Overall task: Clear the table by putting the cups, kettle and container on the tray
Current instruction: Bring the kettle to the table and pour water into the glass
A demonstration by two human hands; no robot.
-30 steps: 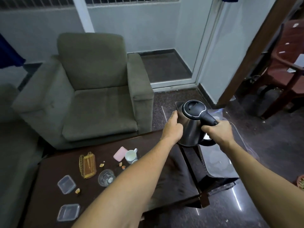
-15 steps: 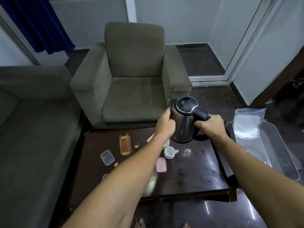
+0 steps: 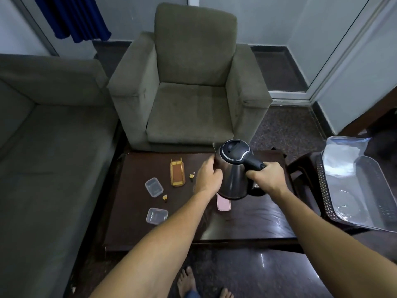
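Note:
A steel kettle [image 3: 233, 177] with a black lid is held above the dark wooden table [image 3: 247, 220]. My right hand [image 3: 269, 178] grips its black handle. My left hand [image 3: 207, 178] rests against the kettle's left side, fingers curled. Two clear plastic containers [image 3: 153, 187] [image 3: 156, 215] lie on the table's left part. A pink lid [image 3: 223, 204] lies just under the kettle. The tray [image 3: 363, 168], lined with clear plastic, sits on a dark stool at the right. No cup shows; kettle and hands hide that part of the table.
A small golden rack [image 3: 177, 175] and a few yellow crumbs [image 3: 165, 197] lie on the table. A grey armchair [image 3: 191, 89] stands behind it and a grey sofa [image 3: 43, 147] to the left. My bare feet [image 3: 189, 282] are on the dark floor below.
The view has swung left and the kettle now hangs lower over the table, covering the white cup seen earlier. Both hands have stayed on the kettle.

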